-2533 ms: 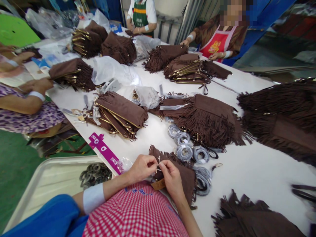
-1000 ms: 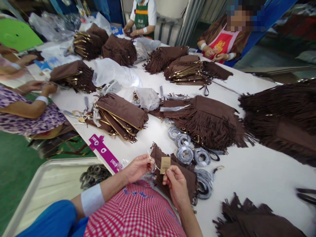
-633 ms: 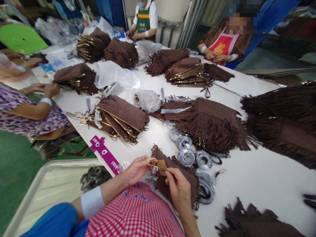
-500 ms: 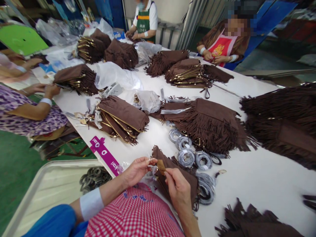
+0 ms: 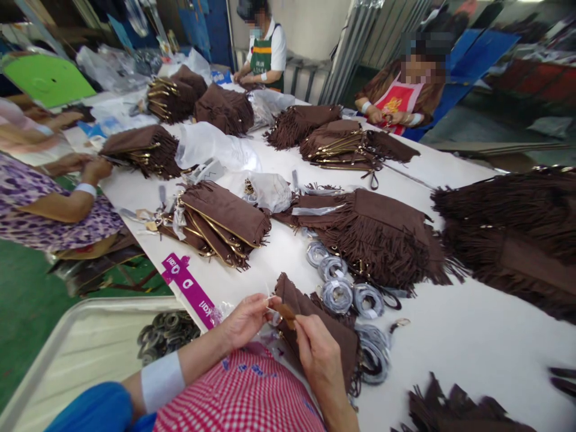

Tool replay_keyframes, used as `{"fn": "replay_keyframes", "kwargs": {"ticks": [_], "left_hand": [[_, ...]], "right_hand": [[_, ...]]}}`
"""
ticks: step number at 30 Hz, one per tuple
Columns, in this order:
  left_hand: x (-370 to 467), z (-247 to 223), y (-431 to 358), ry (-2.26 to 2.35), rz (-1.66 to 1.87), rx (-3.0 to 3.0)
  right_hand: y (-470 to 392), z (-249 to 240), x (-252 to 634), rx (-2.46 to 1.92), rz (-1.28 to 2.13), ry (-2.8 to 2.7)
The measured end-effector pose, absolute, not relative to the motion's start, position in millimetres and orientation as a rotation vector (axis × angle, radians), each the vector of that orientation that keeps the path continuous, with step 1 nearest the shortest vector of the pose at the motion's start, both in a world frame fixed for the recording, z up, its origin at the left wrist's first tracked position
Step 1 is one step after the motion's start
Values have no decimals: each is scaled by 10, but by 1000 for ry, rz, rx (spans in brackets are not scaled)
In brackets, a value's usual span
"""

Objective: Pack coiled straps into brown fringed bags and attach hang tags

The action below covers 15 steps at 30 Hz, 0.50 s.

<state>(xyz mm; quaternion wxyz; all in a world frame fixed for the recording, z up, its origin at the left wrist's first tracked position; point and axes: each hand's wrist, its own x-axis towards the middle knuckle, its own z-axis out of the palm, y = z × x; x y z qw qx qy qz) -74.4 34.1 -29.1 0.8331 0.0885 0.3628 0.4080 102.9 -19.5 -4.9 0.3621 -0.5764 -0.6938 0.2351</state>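
My left hand [image 5: 245, 318] pinches a thin pale string at the near table edge. My right hand [image 5: 317, 354] holds a small tan paper tag [image 5: 287, 312] joined to that string. Both hands work just over a brown suede fringed bag [image 5: 330, 327] lying at the table's near edge. Coiled grey straps [image 5: 337, 294] lie right behind the bag.
Stacks of brown fringed bags [image 5: 225, 219] [image 5: 382, 231] [image 5: 517, 231] cover the white table [image 5: 472, 336]. A purple label strip [image 5: 189, 282] lies at its left edge. A metal tray [image 5: 90, 354] with dark rings [image 5: 166, 333] sits lower left. Other people work at the left and far side.
The tan tag, held up flat a second ago, has turned edge-on and dropped lower between my hands. My view has tilted up slightly.
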Motion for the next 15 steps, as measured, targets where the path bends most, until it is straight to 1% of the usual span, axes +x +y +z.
{"fn": "replay_keyframes", "kwargs": {"ticks": [5, 8, 12, 15], "left_hand": [[-768, -152, 399, 853, 867, 642], [-794, -66, 472, 873, 775, 1034], [-810, -8, 562, 823, 628, 1393], [-881, 11, 641, 838, 590, 1495]], "right_hand": [[-135, 35, 974, -1564, 482, -2020], [-74, 47, 937, -1548, 570, -2071], [-44, -49, 934, -1503, 806, -1966], [-153, -263, 997, -1648, 752, -2000]]}}
